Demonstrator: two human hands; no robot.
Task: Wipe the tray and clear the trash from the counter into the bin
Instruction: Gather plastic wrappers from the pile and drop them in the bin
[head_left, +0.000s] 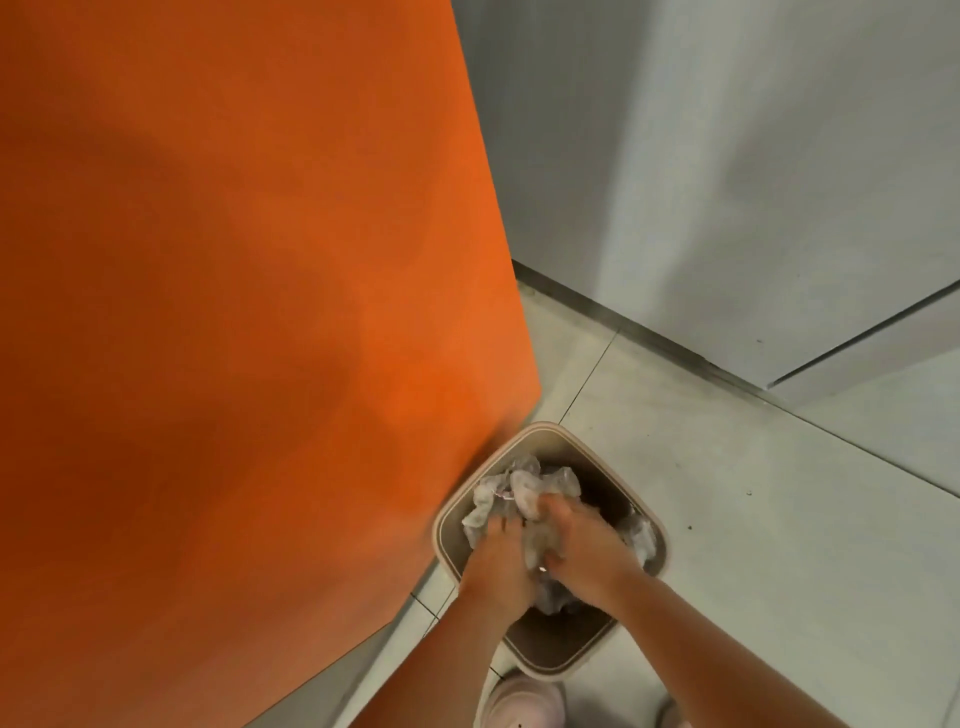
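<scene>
A beige square bin (563, 662) with a dark inside stands on the floor beside the orange counter. A crumpled wad of white paper and plastic trash (511, 488) sits in its mouth. My left hand (496, 564) and my right hand (584, 551) are both down over the bin, fingers curled into the wad and gripping it. The trash partly hides the fingertips. No tray is in view.
The orange counter side (234, 338) fills the left of the view, touching the bin's left rim. Grey wall panels (727, 182) and a metal skirting run behind. Pale floor tiles (753, 545) spread to the right. A light shoe (524, 704) shows below the bin.
</scene>
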